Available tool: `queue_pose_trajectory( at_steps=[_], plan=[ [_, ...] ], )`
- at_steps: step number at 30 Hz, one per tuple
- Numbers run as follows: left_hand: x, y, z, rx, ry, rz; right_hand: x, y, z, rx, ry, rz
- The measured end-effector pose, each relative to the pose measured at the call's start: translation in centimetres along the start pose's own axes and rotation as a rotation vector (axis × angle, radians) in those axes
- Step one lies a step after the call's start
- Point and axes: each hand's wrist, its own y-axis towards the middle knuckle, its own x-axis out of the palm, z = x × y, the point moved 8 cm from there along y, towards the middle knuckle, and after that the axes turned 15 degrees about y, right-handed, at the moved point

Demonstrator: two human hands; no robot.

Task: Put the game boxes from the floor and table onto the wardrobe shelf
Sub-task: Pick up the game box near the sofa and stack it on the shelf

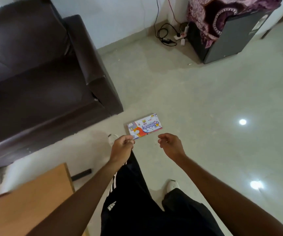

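A small flat game box [144,126], white with red and blue print, lies on the pale floor just off the sofa's front corner. Both my arms reach down toward it. My left hand [122,145] hovers at the box's near left corner with its fingers curled loosely and nothing in them. My right hand [169,144] hangs to the right of the box, apart from it, fingers spread and curved, holding nothing. No wardrobe or shelf is in view.
A dark brown sofa [40,79] fills the left side. A wooden table corner [40,193] juts in at the lower left. A grey cabinet [229,36] under a purple cloth stands at the back right, with cables and a power strip [180,35] beside it. My legs and a white shoe [172,185] are below.
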Motion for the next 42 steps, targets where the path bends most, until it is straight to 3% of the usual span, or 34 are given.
queue_pose_trajectory(
  at_steps=[7, 9, 13, 19, 24, 31, 38, 42],
  plan=[
    [0.9, 21.0, 1.8, 0.035, 0.461, -0.317, 4.8, 14.1, 4.4, 0.221, 0.118, 0.228],
    [2.5, 28.2, 1.3, 0.094, 0.666, -0.457, 6.8, 18.4, 7.1, 0.297, 0.173, 0.320],
    [6.2, 40.0, -0.5, 0.198, 0.945, -0.580, 11.0, 24.6, 12.8, 0.423, 0.275, 0.455],
    [17.2, 55.1, -11.1, 0.209, 1.098, -0.678, 18.6, 36.0, 27.5, 0.610, 0.443, 0.571],
    [26.5, 63.4, -21.5, 0.265, 1.231, -0.739, 22.4, 44.3, 38.4, 0.608, 0.550, 0.666],
    [31.4, 65.8, -23.5, 0.151, 1.027, -0.798, 24.3, 48.7, 47.3, 0.457, 0.643, 0.751],
    [26.7, 58.3, -16.1, 0.203, 0.965, -0.835, 20.9, 40.8, 35.4, 0.413, 0.653, 0.790],
    [20.9, 48.5, -7.3, 0.229, 0.921, -0.846, 17.0, 31.4, 25.1, 0.363, 0.630, 0.803]
  ],
)
